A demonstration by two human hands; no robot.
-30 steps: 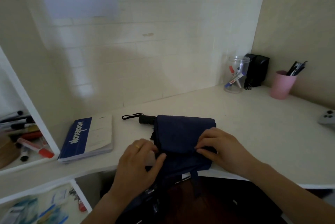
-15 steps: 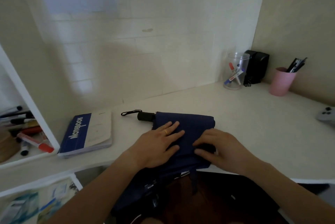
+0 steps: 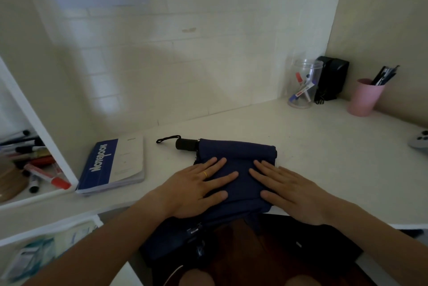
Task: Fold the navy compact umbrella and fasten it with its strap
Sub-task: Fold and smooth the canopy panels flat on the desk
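While you are pressing both palms flat on the navy compact umbrella [image 3: 236, 153] at the front edge of the desk [image 3: 324, 146], you are only partway through the fold. Your left hand [image 3: 196, 183] and right hand [image 3: 287, 188] are lying open on the canopy, fingers spread and released, gripping nothing. Judging from the fabric, part of the canopy is smoothed into a flat panel on the desk, while the rest is hanging loose off the front edge toward your lap. The black handle [image 3: 185, 144] is pointing toward the left, its wrist loop [image 3: 166, 139] trailing beside the notebook [image 3: 111, 165]. You are not showing the fastening strap anywhere I can pick out, so rolling the canopy tight and closing that strap are probably what is left.

Toward the back right corner, a clear jar [image 3: 303, 86] is holding a few markers, a pink cup [image 3: 364, 98] is holding dark pens, and a black box [image 3: 331, 79] is sitting between them. On the shelf [image 3: 41, 195] at the left edge, more markers are lying loose
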